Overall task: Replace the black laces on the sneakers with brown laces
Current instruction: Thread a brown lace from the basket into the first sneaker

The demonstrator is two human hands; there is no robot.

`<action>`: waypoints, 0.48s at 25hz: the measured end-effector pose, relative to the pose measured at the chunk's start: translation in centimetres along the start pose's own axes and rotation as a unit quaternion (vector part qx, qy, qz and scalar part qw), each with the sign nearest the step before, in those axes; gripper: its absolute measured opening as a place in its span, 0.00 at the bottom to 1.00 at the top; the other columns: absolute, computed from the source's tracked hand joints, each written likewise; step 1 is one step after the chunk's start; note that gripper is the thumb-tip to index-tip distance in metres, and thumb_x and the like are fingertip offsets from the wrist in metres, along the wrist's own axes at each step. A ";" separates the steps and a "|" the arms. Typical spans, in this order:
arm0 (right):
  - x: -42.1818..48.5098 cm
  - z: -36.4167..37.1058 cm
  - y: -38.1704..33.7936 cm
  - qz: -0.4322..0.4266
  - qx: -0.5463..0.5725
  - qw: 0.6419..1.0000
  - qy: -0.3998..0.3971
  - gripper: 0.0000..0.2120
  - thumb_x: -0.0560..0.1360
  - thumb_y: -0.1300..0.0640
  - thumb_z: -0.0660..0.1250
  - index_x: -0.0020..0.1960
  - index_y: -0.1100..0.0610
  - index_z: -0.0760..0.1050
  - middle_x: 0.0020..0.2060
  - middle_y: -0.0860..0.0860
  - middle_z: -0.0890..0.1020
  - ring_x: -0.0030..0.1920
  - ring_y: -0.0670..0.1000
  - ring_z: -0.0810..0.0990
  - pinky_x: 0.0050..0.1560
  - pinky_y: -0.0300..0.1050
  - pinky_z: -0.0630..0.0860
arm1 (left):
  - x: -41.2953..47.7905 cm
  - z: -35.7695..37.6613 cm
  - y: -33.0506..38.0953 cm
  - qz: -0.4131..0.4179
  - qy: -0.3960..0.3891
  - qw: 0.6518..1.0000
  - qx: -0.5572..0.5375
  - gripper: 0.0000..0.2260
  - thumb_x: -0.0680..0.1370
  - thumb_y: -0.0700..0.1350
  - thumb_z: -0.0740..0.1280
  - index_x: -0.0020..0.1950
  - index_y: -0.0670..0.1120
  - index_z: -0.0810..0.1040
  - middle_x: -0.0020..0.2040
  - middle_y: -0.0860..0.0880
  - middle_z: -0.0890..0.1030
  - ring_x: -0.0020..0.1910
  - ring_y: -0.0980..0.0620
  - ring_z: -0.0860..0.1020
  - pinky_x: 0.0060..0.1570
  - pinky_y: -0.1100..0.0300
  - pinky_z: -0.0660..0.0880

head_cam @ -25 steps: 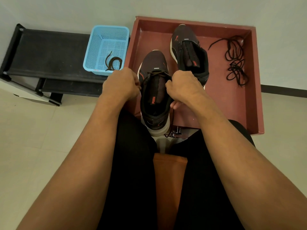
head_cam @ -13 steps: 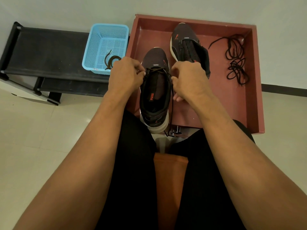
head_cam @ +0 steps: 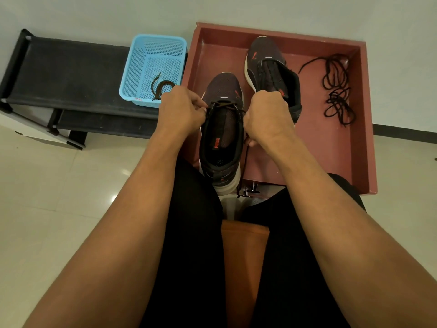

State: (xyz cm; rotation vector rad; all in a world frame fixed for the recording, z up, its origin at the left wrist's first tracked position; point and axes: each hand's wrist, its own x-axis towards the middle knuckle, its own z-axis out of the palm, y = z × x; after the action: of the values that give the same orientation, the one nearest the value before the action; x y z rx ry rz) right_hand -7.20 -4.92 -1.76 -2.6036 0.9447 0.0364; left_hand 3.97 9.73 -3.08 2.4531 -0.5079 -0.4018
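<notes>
A dark sneaker (head_cam: 222,136) stands heel toward me at the near edge of the red-brown tray (head_cam: 343,147). A brown lace (head_cam: 227,105) crosses its lowest eyelets. My left hand (head_cam: 182,110) pinches the lace end at the shoe's left side. My right hand (head_cam: 266,114) grips the other end at the right side, and that end hangs down past the sole (head_cam: 243,171). The second sneaker (head_cam: 272,72) lies farther back in the tray. Loose black laces (head_cam: 337,91) lie in the tray's right part.
A blue plastic basket (head_cam: 151,67) holding another brown lace (head_cam: 160,88) sits on a low black rack (head_cam: 66,76) to the left. My black-clad legs and an orange seat (head_cam: 243,268) fill the foreground. Pale floor tiles lie all around.
Both hands have moved forward from the shoe's collar to the lowest eyelets, and the lace now runs taut between them. The sneaker has tipped slightly away from me.
</notes>
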 end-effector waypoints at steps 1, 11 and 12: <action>0.0 -0.2 0.2 0.004 0.015 1.000 -0.007 0.08 0.80 0.60 0.65 0.44 0.62 0.78 0.38 0.58 0.83 0.33 0.58 0.85 0.42 0.54 0.86 | -0.2 -0.1 0.0 0.008 -0.003 1.000 -0.003 0.05 0.78 0.43 0.73 0.50 0.50 0.88 0.43 0.49 0.86 0.48 0.52 0.84 0.56 0.57 0.80; -0.9 -2.7 0.8 0.013 0.276 0.956 -0.100 0.23 0.81 0.45 0.70 0.43 0.66 0.82 0.32 0.59 0.83 0.27 0.53 0.76 0.31 0.45 0.73 | -2.4 -1.1 0.8 0.121 0.038 0.990 -0.058 0.04 0.78 0.47 0.73 0.50 0.51 0.87 0.41 0.55 0.85 0.39 0.60 0.81 0.43 0.70 0.75; -1.1 -2.9 0.7 0.030 0.356 0.925 -0.128 0.21 0.81 0.48 0.71 0.43 0.68 0.80 0.30 0.58 0.80 0.25 0.50 0.71 0.27 0.42 0.68 | -2.9 -1.2 1.2 0.136 0.026 0.988 -0.066 0.05 0.78 0.48 0.72 0.50 0.52 0.87 0.40 0.55 0.85 0.38 0.59 0.81 0.44 0.64 0.78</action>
State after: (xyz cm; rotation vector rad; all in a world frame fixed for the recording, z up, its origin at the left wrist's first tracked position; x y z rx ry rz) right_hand -8.74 -5.79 0.88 -1.8458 0.7571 0.0381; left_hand 1.54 10.75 -0.94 2.2216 -0.7569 -0.2487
